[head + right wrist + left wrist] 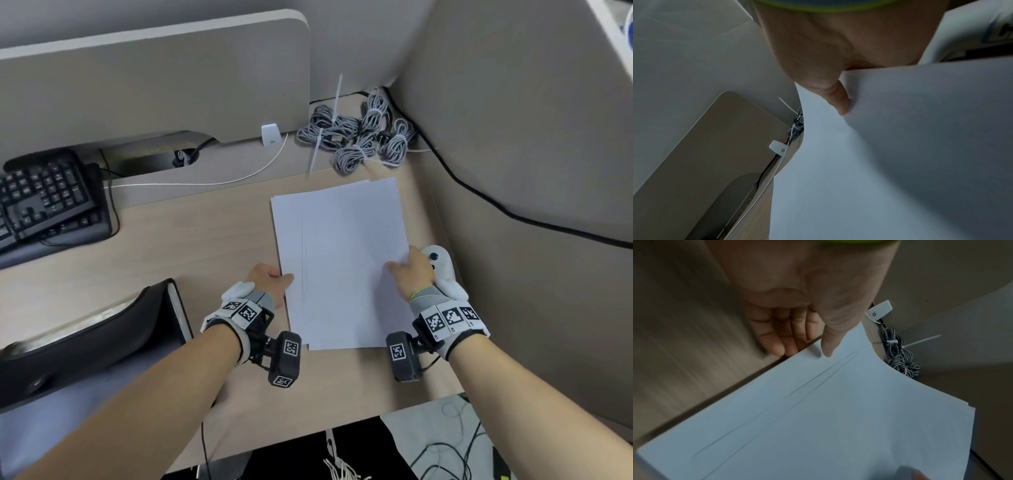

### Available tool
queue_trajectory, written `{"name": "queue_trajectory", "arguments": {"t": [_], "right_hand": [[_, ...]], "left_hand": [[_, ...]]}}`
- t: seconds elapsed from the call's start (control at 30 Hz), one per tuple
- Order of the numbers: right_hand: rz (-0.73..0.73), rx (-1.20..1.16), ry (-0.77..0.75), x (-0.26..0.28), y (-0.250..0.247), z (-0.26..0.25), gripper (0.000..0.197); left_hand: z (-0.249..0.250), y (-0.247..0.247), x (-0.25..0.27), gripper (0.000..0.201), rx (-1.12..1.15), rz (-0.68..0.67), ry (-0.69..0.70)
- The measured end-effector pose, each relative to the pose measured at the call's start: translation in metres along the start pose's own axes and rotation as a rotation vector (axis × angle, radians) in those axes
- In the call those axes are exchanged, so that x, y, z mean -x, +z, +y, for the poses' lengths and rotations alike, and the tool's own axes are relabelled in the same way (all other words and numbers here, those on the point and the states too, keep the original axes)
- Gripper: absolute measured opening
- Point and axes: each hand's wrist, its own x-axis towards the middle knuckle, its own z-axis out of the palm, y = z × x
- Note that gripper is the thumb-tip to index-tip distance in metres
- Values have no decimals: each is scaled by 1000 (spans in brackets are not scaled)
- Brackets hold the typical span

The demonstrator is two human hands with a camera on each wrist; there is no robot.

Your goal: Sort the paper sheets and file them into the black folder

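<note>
A stack of white paper sheets [342, 260] [838, 418] [879, 162] is held over the wooden desk, its edges slightly fanned. My left hand [274, 279] [807, 331] pinches the stack's left edge, thumb on top and fingers [781, 337] underneath. On the right edge my right hand [409, 270] [828, 81] grips it with the thumb on top; its fingers are hidden under the paper. The black folder [89, 335] lies at the desk's lower left, partly open with a white sheet edge showing inside.
A black keyboard [44, 202] sits at the far left. Bundled grey cables [359, 137] [898, 353] and a small white charger [270, 134] [778, 148] lie at the back. A beige partition [513, 137] closes the right side; a black cord runs along it.
</note>
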Motion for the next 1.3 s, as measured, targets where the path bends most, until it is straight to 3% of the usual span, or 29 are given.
{"name": "queue_trajectory", "arguments": {"t": [0.37,0.57,0.67,0.8,1.03,1.13,1.2,1.3], "right_hand": [[-54,7,6,3,4,2,13],[-86,-10,-8,1,6,-2,16],[-89,-13,-19,-1,7,-6,19],[-110,-3,-38,-2,7,-11,19],[-116,-24,-54,-5,4,-15,19],[-94,33,-87,-5,4,-15,11],[-80,72,-123,-4,5,-15,11],[-110,39,-136,-3,4,-16,11]], "left_hand": [[0,-16,4,22,-302,52,91],[-2,-32,4,14,-320,118,88],[1,-30,7,9,-252,101,137],[5,-18,17,23,-128,18,156],[15,-1,26,51,187,-165,-58],[23,4,39,38,383,-252,-87],[26,8,39,35,360,-232,-65],[22,12,28,50,177,-155,-57]]}}
